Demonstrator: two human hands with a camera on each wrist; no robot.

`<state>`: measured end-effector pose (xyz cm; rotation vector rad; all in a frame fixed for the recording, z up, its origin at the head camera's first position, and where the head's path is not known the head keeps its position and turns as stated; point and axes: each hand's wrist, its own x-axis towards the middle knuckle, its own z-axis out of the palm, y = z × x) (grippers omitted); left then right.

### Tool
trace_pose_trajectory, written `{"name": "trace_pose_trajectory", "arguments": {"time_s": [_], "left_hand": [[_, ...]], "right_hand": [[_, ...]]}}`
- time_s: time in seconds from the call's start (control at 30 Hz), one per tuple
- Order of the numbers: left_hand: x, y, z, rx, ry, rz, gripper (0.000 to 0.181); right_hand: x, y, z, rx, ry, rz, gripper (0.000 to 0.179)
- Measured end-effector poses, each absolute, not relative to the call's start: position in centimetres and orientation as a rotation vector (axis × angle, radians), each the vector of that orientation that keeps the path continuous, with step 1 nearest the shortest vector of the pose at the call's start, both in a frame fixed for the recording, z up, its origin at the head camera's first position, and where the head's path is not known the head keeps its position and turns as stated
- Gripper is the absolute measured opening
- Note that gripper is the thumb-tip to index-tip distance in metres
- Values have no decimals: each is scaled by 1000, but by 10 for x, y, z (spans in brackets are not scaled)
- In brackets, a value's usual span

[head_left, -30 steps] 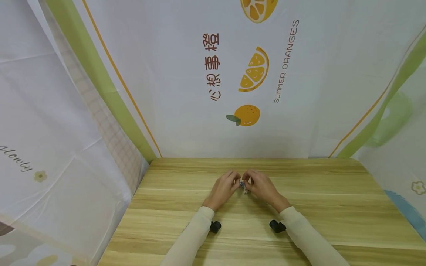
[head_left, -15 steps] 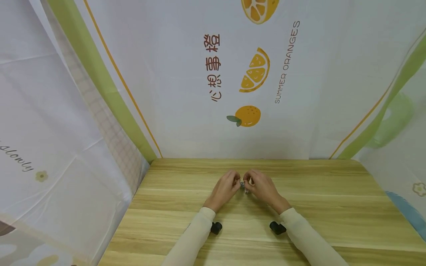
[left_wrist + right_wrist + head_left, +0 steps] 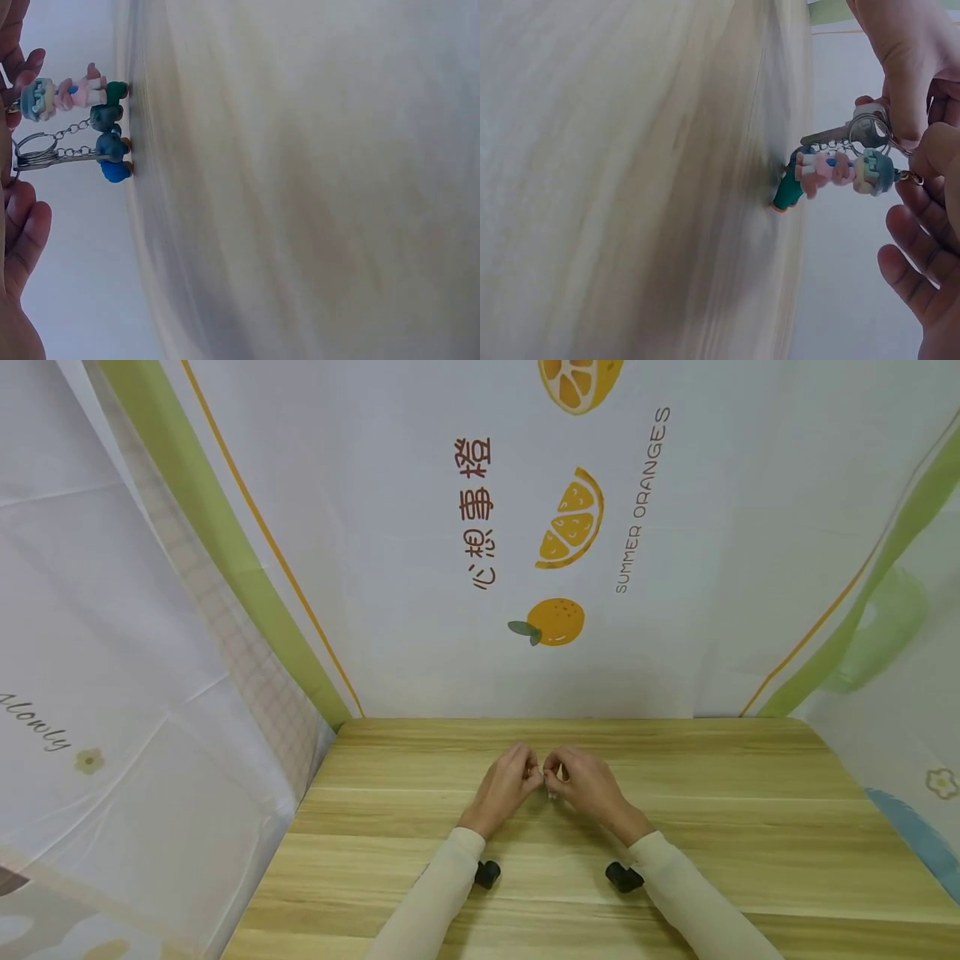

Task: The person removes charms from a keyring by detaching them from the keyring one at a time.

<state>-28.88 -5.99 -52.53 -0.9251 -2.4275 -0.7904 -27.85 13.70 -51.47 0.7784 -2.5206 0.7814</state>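
Both hands meet over the wooden table (image 3: 540, 877), fingertips close together. My left hand (image 3: 502, 787) pinches a metal key ring (image 3: 34, 155), from which a key (image 3: 829, 136) and short chains hang. My right hand (image 3: 590, 785) pinches the small metal clasp (image 3: 909, 177) on top of a little doll charm (image 3: 841, 169) with a blue-green cap and pink clothes. Blue charms (image 3: 112, 146) dangle at the chain ends, close to the tabletop in the left wrist view. A green charm (image 3: 787, 190) shows below the doll in the right wrist view. Fingers hide where clasp and ring meet.
Black wrist-camera mounts (image 3: 487, 874) sit under the cream sleeves (image 3: 429, 893). A white cloth with orange prints (image 3: 557, 622) hangs behind the table's back edge. More printed cloth (image 3: 150, 652) hangs along the left side.
Both hands stay nearly in place, with small finger movements. The hanging charms between them have shifted slightly and show less in the head view.
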Motion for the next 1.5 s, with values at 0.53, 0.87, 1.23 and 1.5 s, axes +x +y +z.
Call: {"name": "trace_pose_trajectory", "arguments": {"time_s": [0.53,0.87,1.23,1.5], "left_hand": [[-293,-66,-520,-1155,-2271,-642,16],[-292,-68,-519,-1190,-2261,-623,4],[-287,-63,-520,-972,-2423,-931,8],[-286,-59,-518,-943,-2454,-909,7]], "right_hand": [[-281,137,-507,899,-2504,730,4],[-281,141,-503,857,-2650,847,5],[-280,143,-503,781,-2638,899,5],[-280,143,-507,753,-2615,924,11]]}}
